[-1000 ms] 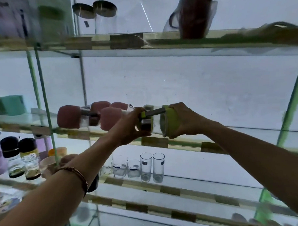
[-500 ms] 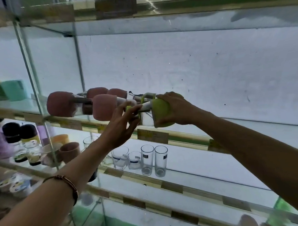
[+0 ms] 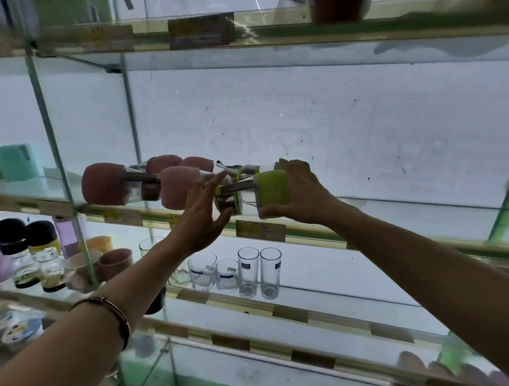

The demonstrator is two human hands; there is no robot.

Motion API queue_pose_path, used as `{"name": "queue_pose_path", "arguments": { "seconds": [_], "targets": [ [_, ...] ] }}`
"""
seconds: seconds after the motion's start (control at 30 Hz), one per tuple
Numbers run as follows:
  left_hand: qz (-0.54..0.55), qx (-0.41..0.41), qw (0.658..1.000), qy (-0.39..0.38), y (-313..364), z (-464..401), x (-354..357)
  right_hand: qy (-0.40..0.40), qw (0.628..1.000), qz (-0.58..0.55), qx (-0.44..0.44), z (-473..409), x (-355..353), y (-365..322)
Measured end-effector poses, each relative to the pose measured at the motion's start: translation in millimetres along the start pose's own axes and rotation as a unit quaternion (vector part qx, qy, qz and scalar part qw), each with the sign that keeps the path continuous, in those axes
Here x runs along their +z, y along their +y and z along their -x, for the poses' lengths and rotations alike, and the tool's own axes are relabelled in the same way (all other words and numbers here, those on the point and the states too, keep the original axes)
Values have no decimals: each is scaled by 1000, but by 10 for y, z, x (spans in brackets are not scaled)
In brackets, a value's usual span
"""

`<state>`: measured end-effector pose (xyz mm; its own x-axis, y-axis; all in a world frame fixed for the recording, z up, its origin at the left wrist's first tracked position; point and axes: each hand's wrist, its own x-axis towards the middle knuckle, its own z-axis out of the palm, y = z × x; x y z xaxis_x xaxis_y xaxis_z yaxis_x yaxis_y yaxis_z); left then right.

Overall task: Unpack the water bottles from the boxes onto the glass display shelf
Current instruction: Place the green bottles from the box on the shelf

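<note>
A green-sleeved water bottle (image 3: pixel 272 192) lies on its side at the front of the middle glass shelf (image 3: pixel 394 213). My right hand (image 3: pixel 302 190) grips its green end from the right. My left hand (image 3: pixel 203 215) is spread with straight fingers, its fingertips touching the bottle's lid end. Several pink-sleeved bottles (image 3: pixel 177 187) lie on their sides just to the left on the same shelf, one more (image 3: pixel 102 185) further left. A second green-trimmed bottle (image 3: pixel 246 169) lies behind the held one.
Drinking glasses (image 3: pixel 258 271) stand on the shelf below, with jars (image 3: pixel 41 246) and cups (image 3: pixel 115 261) to their left. A dark red jug (image 3: pixel 338 2) sits on the top shelf. The middle shelf to the right of my right hand is bare glass.
My left hand let go of the bottle's lid end and opened, fingers now straight against it. My right hand keeps holding the green end at the same spot on the shelf.
</note>
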<state>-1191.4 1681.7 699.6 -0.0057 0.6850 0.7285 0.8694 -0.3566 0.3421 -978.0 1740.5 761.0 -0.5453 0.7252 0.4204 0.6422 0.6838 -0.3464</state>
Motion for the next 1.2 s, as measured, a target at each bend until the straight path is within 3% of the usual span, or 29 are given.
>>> {"name": "queue_pose_path", "arguments": {
  "seconds": [0.43, 0.73, 1.0, 1.2],
  "targets": [
    [37, -14, 999, -13, 229, 438, -359, 0, 1000, 23, -21, 588, -135, -638],
    [80, -97, 992, -9, 344, 1301, -672, 22, 997, -69, -4, 1179, 250, -1182],
    [60, -171, 979, -88, 379, 2452, -1091, -55, 983, -176, -5, 1587, 790, -1582],
    [68, -265, 957, -99, 250, 3084, -1180, -152, 964, -215, -11, 1708, 1317, -1758]
  ]
}}
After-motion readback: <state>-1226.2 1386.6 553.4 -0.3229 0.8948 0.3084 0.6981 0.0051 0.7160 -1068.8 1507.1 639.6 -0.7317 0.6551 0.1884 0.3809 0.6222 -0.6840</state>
